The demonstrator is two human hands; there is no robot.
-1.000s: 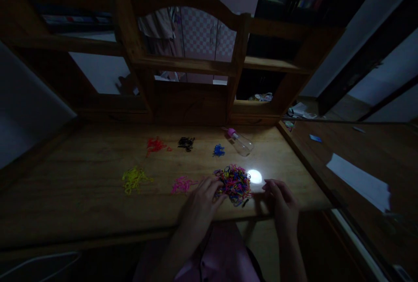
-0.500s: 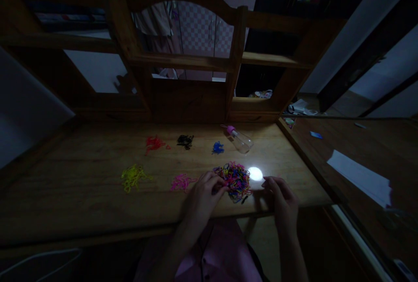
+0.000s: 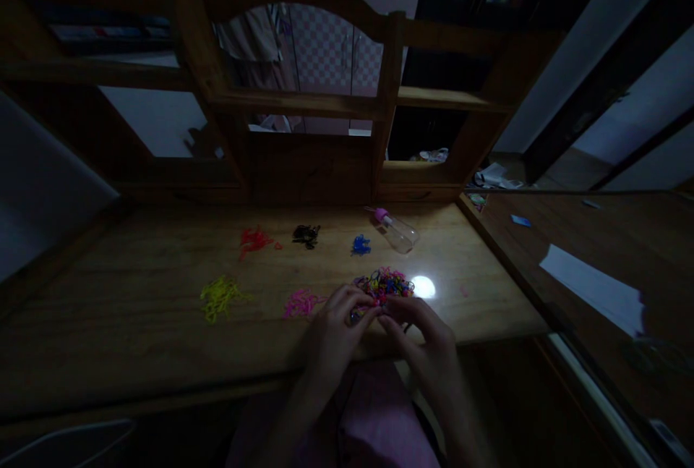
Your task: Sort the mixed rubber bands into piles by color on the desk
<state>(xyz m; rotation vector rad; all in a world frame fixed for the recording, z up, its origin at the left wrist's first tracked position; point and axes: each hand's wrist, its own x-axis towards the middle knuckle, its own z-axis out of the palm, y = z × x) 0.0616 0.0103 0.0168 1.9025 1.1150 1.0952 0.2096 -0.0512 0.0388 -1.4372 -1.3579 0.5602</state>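
A tangled pile of multicoloured rubber bands (image 3: 387, 282) lies on the wooden desk, its near side covered by my fingers. My left hand (image 3: 347, 316) pinches at the left front of this pile, with a pinkish-red bit of rubber band at its fingertips. My right hand (image 3: 420, 330) has come in from the right, thumb and forefinger closed close to the left fingertips; what they pinch is too small to make out. To the left of my left hand is a small heap of pink rubber bands (image 3: 302, 303). Right of the pile lies a faint small pink piece (image 3: 464, 291).
Separate heaps of yellow (image 3: 221, 297), red (image 3: 254, 239), black (image 3: 306, 236) and blue (image 3: 361, 244) rubber bands lie across the desk (image 3: 163, 265). Behind the pile a clear bottle with a pink top (image 3: 398, 232) lies on its side. Wooden shelving (image 3: 309, 103) rises at the back.
My right hand has moved left from beside the bright spot to meet my left hand at the pile. A small pink piece now shows on the desk to the right.
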